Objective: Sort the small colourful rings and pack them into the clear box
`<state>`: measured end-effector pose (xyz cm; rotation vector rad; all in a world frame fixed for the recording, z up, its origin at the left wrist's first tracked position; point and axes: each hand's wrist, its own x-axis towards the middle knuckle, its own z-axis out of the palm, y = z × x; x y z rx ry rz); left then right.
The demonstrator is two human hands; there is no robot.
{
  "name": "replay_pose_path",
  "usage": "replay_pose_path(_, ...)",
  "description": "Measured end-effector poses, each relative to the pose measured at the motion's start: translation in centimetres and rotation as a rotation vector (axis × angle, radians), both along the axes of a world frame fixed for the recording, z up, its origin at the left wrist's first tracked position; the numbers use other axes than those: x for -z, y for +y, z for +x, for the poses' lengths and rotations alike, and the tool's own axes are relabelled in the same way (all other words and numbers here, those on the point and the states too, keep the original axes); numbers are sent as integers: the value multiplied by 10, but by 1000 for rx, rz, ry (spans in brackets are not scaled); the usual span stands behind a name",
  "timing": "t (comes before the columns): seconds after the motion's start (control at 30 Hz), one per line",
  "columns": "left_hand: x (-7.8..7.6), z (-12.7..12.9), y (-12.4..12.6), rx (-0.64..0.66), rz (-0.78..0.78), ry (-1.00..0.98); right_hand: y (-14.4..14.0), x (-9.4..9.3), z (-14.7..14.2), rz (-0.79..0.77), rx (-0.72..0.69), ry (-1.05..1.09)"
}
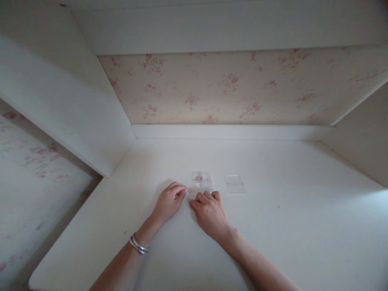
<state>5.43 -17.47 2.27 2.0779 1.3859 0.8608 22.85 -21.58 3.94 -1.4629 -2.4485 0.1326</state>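
Observation:
Both my hands rest on a white desk top (287, 210). My left hand (169, 201), a silver bangle on its wrist, has its fingers curled, fingertips at the left near corner of a small clear plastic rectangle with a pink flower print (201, 180). My right hand (209, 212) lies just below that piece, fingers bent, tips touching its near edge. Whether either hand pinches the piece is hidden by the fingers. A second clear, plain rectangle (234, 184) lies flat to the right, untouched.
The desk sits in a white alcove with a side panel (60, 105) on the left, a floral wallpaper back wall (227, 89), a white ledge (227, 131) under it and a shelf overhead. The desk's left edge drops off beside a floral wall.

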Motion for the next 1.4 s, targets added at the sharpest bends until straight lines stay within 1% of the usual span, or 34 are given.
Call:
replay_pose_path(0.2, 0, 0, -1, -15, -3, 3, 0, 6, 0, 55, -60, 20)
replay_pose_path(0.33, -2, 1, -1, -20, -19, -9, -1, 4, 3, 122, -55, 132)
replay_pose_path(0.43, -4, 1, -2, -5, -42, 14, 2, 0, 9, 190, -16, 255)
replay_pose_path(0.5, -6, 1, -5, 53, -76, 54, 7, 0, 14, 226, 31, 333)
replay_pose_path(0.6, -9, 1, -9, 162, -99, 140, 18, 4, 24, 251, 153, 440)
replay_pose_path(0.7, -10, 1, -11, 211, -76, 226, 32, 9, 33, 237, 269, 481)
replay_pose_path(0.77, -11, 1, -11, 216, -70, 258, 41, 10, 38, 219, 304, 471)
replay_pose_path(0.9, -10, 1, -10, 214, -68, 284, 53, 10, 38, 186, 307, 437)
replay_pose_path(1.03, -10, 1, -11, 227, -70, 288, 60, 8, 31, 139, 264, 376)
replay_pose_path(1.13, -9, 1, -12, 240, -69, 283, 61, 9, 31, 140, 265, 387)
replay_pose_path(1.3, -7, 1, -13, 246, -52, 252, 51, 9, 43, 183, 366, 533)
replay_pose_path(1.33, -7, 2, -13, 240, -53, 235, 48, 8, 46, 168, 360, 551)
replay_pose_path(1.4, -5, 2, -12, 218, -65, 181, 41, 5, 50, 92, 274, 555)
